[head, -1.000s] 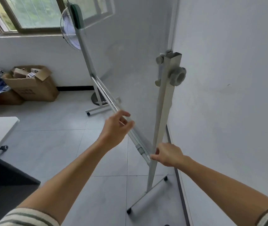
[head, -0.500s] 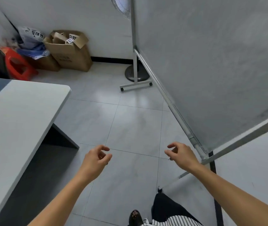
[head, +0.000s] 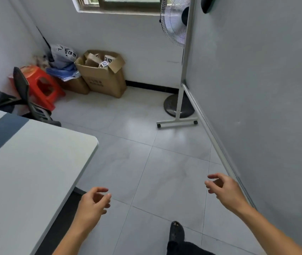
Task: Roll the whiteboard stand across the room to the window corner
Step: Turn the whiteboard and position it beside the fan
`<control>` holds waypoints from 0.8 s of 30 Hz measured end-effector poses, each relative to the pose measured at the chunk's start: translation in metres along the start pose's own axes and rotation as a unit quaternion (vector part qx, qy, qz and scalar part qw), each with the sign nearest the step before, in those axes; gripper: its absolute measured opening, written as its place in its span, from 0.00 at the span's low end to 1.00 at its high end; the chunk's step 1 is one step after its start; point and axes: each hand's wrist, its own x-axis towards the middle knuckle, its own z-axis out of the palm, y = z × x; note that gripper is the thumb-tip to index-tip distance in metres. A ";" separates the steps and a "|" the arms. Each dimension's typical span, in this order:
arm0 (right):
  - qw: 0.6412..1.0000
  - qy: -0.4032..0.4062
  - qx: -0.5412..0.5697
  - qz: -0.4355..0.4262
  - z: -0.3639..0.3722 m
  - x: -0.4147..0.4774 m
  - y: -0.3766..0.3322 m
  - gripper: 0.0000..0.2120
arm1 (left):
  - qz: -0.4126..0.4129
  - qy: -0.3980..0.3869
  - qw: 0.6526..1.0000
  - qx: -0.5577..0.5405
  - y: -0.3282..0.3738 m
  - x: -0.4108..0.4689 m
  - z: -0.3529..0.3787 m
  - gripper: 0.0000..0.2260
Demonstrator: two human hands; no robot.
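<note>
The whiteboard stand [head: 257, 89] fills the right side, its grey board face turned towards me and its tray rail [head: 212, 138] running from the far post down to my right. Its far foot on casters [head: 177, 123] rests on the tiled floor below the window [head: 120, 1]. A dark eraser [head: 207, 3] sticks near the board's top. My right hand [head: 223, 190] hovers just left of the tray rail, fingers apart, holding nothing. My left hand [head: 93, 203] hangs over the floor beside the table, loosely curled and empty.
A white table [head: 27, 172] takes the left foreground. A pedestal fan [head: 178, 105] stands behind the stand's far foot. Against the window wall sit a cardboard box [head: 103, 78], bags, a red stool [head: 43, 87] and a black chair [head: 23, 96]. My foot [head: 177, 232] shows below.
Both hands let go of the stand's rail and post and dropped away from it. The view swung back and left, now taking in the table and the window corner.
</note>
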 end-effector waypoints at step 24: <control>0.983 0.160 0.083 0.027 0.001 0.397 -0.299 0.07 | 0.122 -0.115 0.986 0.005 0.323 0.524 -0.044 0.02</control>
